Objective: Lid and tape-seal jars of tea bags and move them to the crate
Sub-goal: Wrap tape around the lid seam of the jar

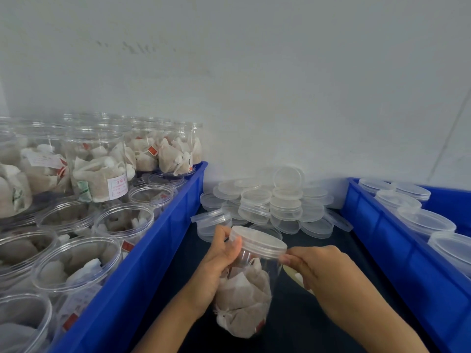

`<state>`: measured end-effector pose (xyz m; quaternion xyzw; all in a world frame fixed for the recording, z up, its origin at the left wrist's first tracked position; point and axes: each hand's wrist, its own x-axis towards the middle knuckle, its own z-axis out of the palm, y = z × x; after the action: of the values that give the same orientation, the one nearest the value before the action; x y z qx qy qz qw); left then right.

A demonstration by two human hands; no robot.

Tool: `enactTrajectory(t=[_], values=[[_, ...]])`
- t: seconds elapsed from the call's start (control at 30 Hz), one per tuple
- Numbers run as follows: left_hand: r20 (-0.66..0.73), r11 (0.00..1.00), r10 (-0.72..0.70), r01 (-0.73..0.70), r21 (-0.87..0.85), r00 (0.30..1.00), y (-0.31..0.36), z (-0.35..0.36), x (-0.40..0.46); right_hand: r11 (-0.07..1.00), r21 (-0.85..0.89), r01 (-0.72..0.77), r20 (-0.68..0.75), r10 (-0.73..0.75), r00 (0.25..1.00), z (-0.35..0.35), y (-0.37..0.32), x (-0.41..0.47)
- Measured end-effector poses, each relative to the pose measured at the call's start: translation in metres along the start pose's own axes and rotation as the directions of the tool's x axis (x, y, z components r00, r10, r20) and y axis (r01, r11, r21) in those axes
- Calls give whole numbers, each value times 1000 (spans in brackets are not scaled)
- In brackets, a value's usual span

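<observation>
Pale wall (280, 85) is seen behind a dark worktop (318, 314), which runs between two blue bins.

Head view. Jar (248, 284) is held tilted over the worktop, between the bins, its top leaning away and to the right. Tea bags (242, 301) are packed inside it; a clear lid (258, 242) sits on its mouth. Left hand (216, 266) is wrapped round the jar's upper wall, fingers curled on it, thumb up by the lid edge. Right hand (321, 273) is at the lid's right rim, thumb and forefinger pinched together there; whether tape is caught between them cannot be told. A pale object is partly hidden under this hand and cannot be identified.

Left bin (153, 250) is filled with open jars of tea bags, stacked in two layers at the back; several carry white labels with red marks. Right bin (397, 250) holds a row of lidded jars (423, 221). Loose lids (275, 205) are heaped against the wall just beyond the held jar; the nearest ones are partly masked by the left hand and the jar's lid.
</observation>
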<state>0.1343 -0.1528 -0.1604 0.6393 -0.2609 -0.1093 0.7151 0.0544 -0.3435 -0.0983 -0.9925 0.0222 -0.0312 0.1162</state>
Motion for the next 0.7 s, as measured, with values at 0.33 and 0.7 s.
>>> enactTrajectory(t=[0.33,0.7], values=[[-215,1000,25,-28,-13,976,0,18,4,997,-78,-10,0,10,1000,0,-9,-6],[-328,912,170,-22,409,929,7,40,-7,971,-239,-22,84,44,996,-1,-21,-1]])
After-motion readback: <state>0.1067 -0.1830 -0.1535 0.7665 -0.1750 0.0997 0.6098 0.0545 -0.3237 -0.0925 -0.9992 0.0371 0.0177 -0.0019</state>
